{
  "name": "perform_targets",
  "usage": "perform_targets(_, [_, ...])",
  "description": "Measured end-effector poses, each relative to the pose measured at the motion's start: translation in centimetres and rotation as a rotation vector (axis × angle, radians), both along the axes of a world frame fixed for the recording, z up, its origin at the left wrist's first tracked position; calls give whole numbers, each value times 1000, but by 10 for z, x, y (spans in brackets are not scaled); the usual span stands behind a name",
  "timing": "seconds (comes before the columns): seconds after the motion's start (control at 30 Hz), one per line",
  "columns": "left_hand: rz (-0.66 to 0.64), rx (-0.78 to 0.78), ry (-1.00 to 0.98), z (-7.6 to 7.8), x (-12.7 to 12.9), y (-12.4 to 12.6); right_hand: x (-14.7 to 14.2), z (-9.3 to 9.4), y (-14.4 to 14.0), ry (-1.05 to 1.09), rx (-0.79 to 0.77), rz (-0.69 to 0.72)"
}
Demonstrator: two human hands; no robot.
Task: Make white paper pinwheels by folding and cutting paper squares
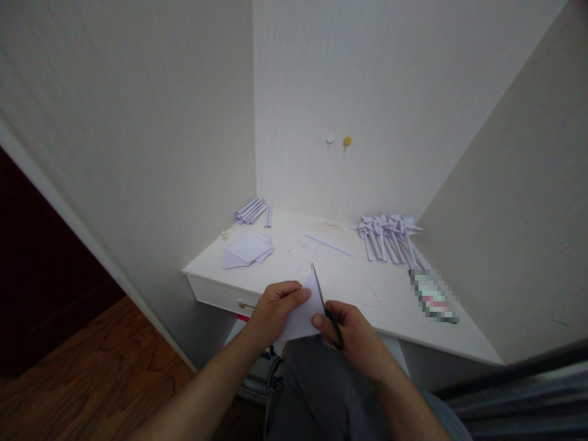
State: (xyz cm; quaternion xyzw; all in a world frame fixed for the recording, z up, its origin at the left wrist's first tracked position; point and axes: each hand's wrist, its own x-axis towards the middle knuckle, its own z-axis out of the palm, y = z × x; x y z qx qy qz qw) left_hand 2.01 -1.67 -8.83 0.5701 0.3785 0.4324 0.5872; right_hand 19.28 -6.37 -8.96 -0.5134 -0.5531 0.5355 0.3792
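Observation:
My left hand (278, 306) is closed on a piece of white paper (301, 318), pinching it near its upper corner with the thumb on top. My right hand (351, 327) grips a pair of scissors (334, 326) by its black handles. The narrow metal blades point up and away, along the paper's right edge; whether they are cutting into it I cannot tell. Both hands are in front of the desk's near edge, above my lap. On the desk beyond them lie a thin white paper strip (328, 245) and a few faint paper scraps (309, 245).
A stack of white paper sheets (248, 249) lies on the desk (294, 288) at left, with rolled paper tubes (251, 210) behind it. Several paper pinwheels on sticks (388, 236) are at right, near a blurred-out object (432, 296). Two hooks (346, 142) hang on the back wall.

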Motion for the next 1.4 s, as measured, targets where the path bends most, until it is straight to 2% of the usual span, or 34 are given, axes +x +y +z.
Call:
perform_targets(0.27, [16,15,-4,-7,4,10,5,-13,10,-55,26,-78])
perform_targets(0.43, [128,2,-46,-12,7,13,7,-20,18,116,31,-255])
perform_targets(0.6, [186,6,-68,-13,10,9,3,-17,16,251,48,-291])
perform_targets(0.97, [11,-112,-182,-11,17,-2,13,-22,14,232,157,-358])
perform_targets(1.17, [-145,-92,-76,-20,14,-6,15,-23,15,304,190,-428])
perform_targets(1.3, [-158,-50,-42,-26,14,-8,14,-21,15,308,172,-460])
perform_targets(1.4, [-155,-38,-19,-24,15,-12,15,-20,15,332,183,-465])
